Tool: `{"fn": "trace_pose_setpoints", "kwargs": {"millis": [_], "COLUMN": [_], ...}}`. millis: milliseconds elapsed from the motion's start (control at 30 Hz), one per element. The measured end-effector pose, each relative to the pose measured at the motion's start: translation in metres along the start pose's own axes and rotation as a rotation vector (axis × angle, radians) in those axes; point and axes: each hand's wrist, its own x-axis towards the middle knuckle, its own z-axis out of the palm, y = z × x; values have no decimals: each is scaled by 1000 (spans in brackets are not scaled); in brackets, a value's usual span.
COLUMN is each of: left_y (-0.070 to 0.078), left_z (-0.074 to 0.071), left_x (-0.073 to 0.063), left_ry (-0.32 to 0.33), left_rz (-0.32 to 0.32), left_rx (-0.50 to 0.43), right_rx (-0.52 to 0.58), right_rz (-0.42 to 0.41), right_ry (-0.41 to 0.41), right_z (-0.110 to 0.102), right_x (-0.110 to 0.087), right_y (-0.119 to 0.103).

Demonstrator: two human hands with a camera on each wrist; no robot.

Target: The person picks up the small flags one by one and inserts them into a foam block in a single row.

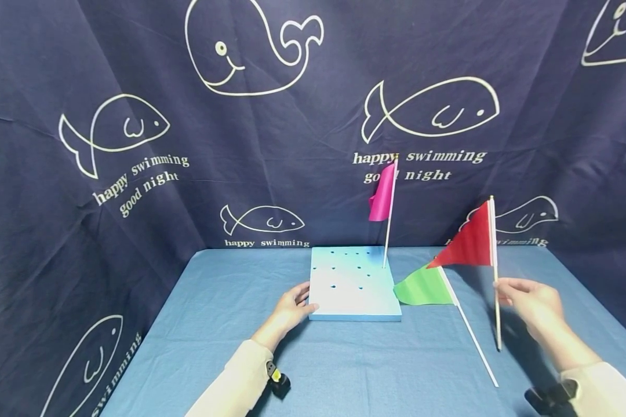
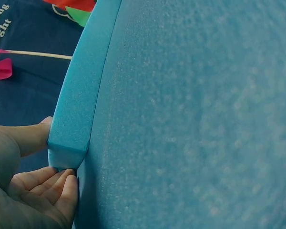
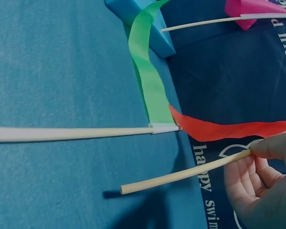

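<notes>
Centre frame, left grip (image 1: 289, 308) pinches board (image 1: 346, 302); pink flag (image 1: 383, 197) stands planted. Right grip (image 1: 534, 301) pinches red flag (image 1: 472, 242); green flag (image 1: 429, 287) lies loose.

The blue-clothed table (image 1: 208, 315) bears a holed board (image 1: 346, 301) and green flag (image 1: 429, 288).

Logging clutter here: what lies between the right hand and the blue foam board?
In the head view, the green flag lies on the table between the right hand and the foam board; the held red flag extends that way.
</notes>
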Motion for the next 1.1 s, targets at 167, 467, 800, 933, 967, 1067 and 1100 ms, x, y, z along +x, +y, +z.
{"fn": "trace_pose_setpoints", "kwargs": {"millis": [167,467,800,933,967,1067,1100], "left_y": [2,2,-1,-2,-2,-2,-2], "left_z": [1,0,0,0,1,1,1], "left_x": [-1,-4,-1,0,0,0,1], "left_ry": [-3,-2,1,-4,-2,3,5], "left_rz": [1,32,1,11,7,9,9], "left_rx": [-5,-11,4,10,3,-6,-7], "right_rx": [-11,75,209,227,229,240,250], "right_rz": [-13,-48,-133,-168,-173,-187,-195], "right_ry": [16,39,38,37,35,36,35], "right_z": [2,8,23,27,28,30,30], "right_x": [1,2,1,2,3,2,2], "right_y": [-7,-23,-41,-48,-50,-56,-58]}}
